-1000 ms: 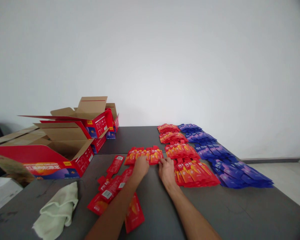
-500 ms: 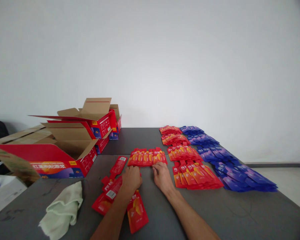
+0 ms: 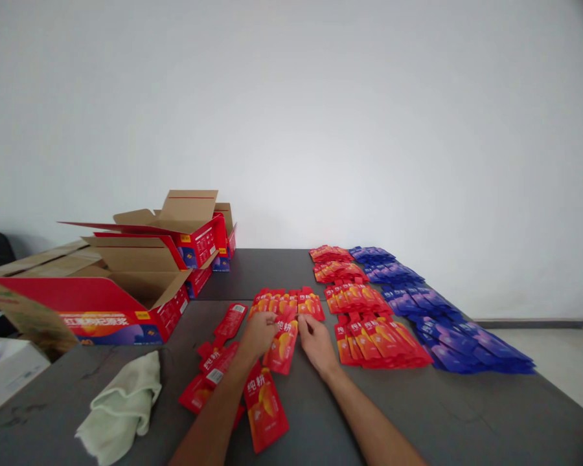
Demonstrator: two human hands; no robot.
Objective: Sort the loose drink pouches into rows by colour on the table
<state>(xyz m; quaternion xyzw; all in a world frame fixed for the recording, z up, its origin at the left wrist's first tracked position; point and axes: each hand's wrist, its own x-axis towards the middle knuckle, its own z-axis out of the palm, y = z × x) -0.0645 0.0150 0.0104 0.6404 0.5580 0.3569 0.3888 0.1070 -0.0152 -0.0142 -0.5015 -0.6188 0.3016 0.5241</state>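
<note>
A red pouch [image 3: 282, 349] with an orange print and white lettering is between my hands, its face towards me. My left hand [image 3: 258, 333] pinches it at the upper left. The closed fingertips of my right hand [image 3: 317, 343] are at its upper right corner. Just behind it lies a row of red pouches [image 3: 311, 304], partly covered by the held one. Loose red pouches lie around and under my left forearm: one face up [image 3: 265, 411] in front, one back up [image 3: 230, 321] beyond, and others partly hidden by the arm.
To the right stand fanned piles of red pouches [image 3: 379, 340] and blue pouches [image 3: 471, 343], running back towards the wall. On the left are open red cardboard boxes [image 3: 111, 327], stacked further back. A pale green cloth [image 3: 121, 408] lies near the left table edge.
My left hand has brought a red pouch up from the loose ones into the space between my hands. The right hand's fingers have moved to its upper corner.
</note>
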